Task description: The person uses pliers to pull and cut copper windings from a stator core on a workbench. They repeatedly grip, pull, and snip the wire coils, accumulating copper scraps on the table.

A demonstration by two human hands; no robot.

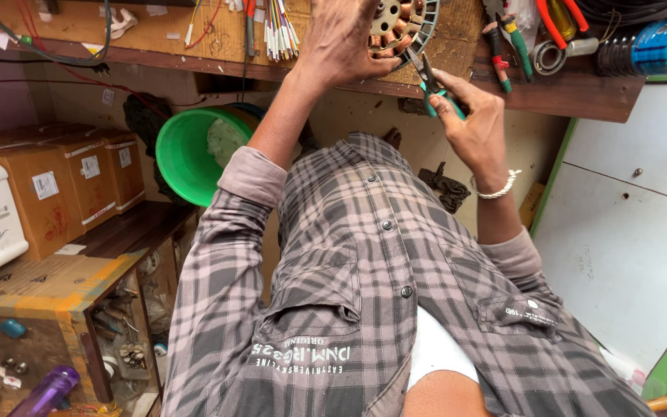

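Two raised hands, left hand (341,42) fingers clamped on motor stator (401,23), right hand (472,123) gripping green-handled pliers (432,86)

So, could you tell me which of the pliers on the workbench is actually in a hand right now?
The green-handled pliers in the right hand, tips at the motor stator that the left hand steadies. The other pliers lie unheld on the wooden bench.
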